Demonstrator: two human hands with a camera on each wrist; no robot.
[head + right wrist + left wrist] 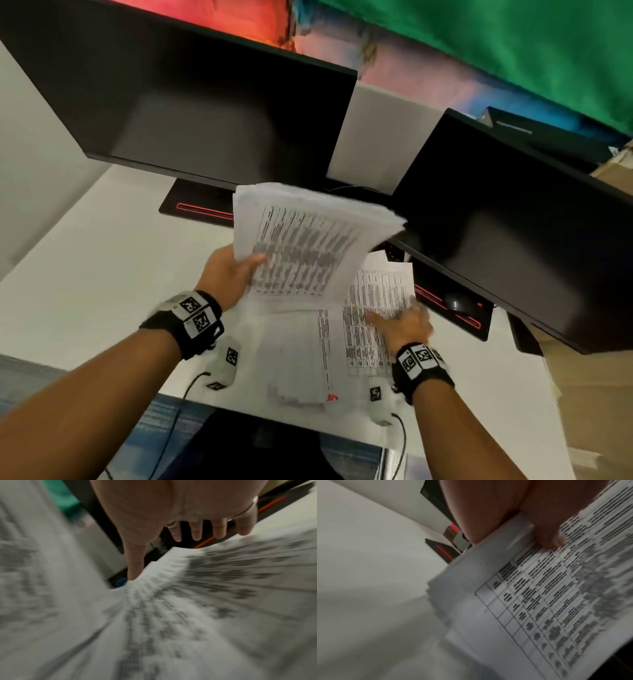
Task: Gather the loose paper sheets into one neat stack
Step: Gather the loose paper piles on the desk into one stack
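On the left we see the left hand point(228, 274) raised above the white counter point(102, 274); its thumb lies on the printed face and its fingers point(477, 520) curl under, gripping a thick stack of sheets point(308, 246) by the near left edge; the stack tilts up off the counter, its far corner reaching toward the gap between the two dark monitors; in the left wrist view we note the thumb point(546, 534) pressed on the top sheet's table of text, and the stack's edges fanned slightly, not flush.

Below the stack, more loose sheets point(301, 359) lie flat and overlapping on the counter; the print is blurred.

To the right, the right hand point(404, 325) rests on a printed sheet point(376, 301) lying on the counter; its fingers point(197, 531) are spread and fairly straight, holding nothing; a ring shows on one finger.

Behind, the left monitor point(191, 102) and right monitor point(513, 212) are dark; a black mouse point(457, 303) sits under the right one.
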